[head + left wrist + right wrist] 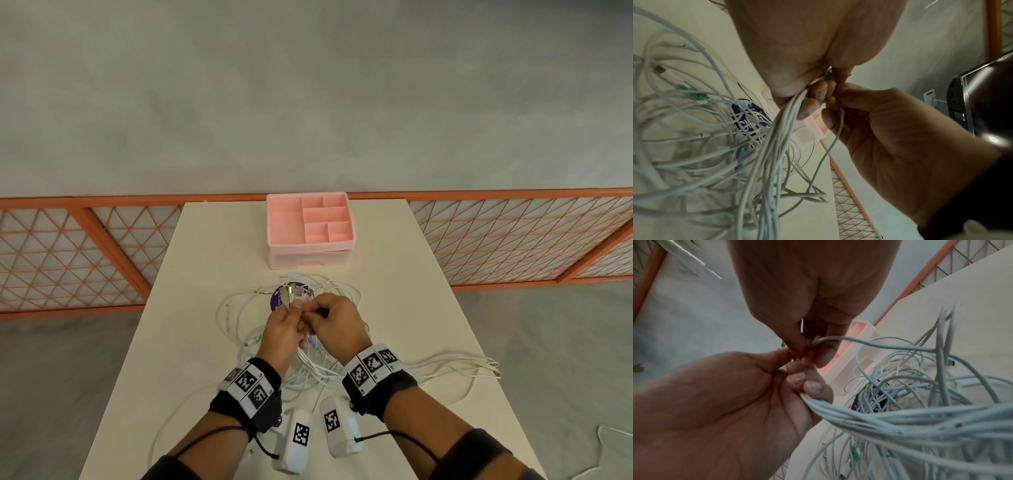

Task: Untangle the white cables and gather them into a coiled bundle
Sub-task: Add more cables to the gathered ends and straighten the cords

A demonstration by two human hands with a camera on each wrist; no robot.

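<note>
L hand (281, 325) is fisted round a sheaf of white cables (777, 138) just below their plug ends (291, 294), which stick up past the thumb. R hand (334, 320) pinches 1 more cable end right beside it, fingertips (797, 344) nearly touching L's. Rest of cables sprawl in loose tangled loops on the table (212, 240) under and around both wrists, some trailing off to the right, near a pink organizer (310, 222). Judgement: light, limp, slick jackets, snag-prone. Grip by the stiff plugs, keep ends aligned, draw strands out 1 by 1, no yanking.

Soft even light, dim blurry wrist views
</note>
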